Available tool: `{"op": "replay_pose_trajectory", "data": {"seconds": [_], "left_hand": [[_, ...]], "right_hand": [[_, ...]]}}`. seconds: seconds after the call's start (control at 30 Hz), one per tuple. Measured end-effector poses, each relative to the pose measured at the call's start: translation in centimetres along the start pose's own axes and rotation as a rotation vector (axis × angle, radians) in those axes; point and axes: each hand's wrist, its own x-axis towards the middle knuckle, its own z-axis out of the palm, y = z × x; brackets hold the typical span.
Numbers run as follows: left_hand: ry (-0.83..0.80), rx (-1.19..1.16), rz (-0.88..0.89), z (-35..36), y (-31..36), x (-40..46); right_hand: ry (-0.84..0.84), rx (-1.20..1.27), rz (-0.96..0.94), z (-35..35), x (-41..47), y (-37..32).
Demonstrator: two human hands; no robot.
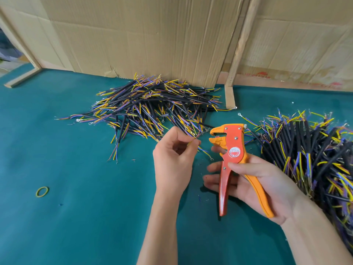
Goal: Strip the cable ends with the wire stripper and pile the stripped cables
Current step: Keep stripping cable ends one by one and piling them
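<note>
The thin wire sits pinched in the left hand, just beside the stripper, whose handles the right hand loosely cradles. A big pile lies behind, another heap at right; which is finished, I can't tell

The counter is teal. The stripper is orange-red, with one yellow-orange handle and a red round label. Both cable piles are black, with yellow, blue and brown cores. The band is yellow-green; the cardboard is tan.
</note>
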Motion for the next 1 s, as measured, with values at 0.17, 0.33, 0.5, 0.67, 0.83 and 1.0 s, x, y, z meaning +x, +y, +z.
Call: {"op": "replay_pose_trajectory", "data": {"seconds": [0.17,0.33,0.5,0.67,0.83,1.0], "left_hand": [[-0.032,0.024,0.021,0.0,-0.1,0.0],[-0.076,0.028,0.026,-0.1,0.1,0.0],[-0.118,0.035,0.002,-0.3,0.0,0.0],[-0.117,0.064,0.01,-0.5,0.0,0.0],[-0.118,0.066,0.02,-0.5,0.0,0.0],[-0.112,0.045,0.02,-0.5,0.0,-0.1]], "right_hand": [[-0.047,-0.089,0.008,0.4,-0.3,-0.1],[-0.151,-0.121,-0.028,0.2,-0.8,-0.3],[-0.169,-0.139,-0.024,0.2,-1.0,-0.5],[-0.134,-0.15,-0.009,0.2,-1.0,-0.4],[-0.108,-0.132,-0.008,0.3,-0.8,-0.4],[-0.07,-0.101,0.004,0.5,-0.6,-0.1]]}}
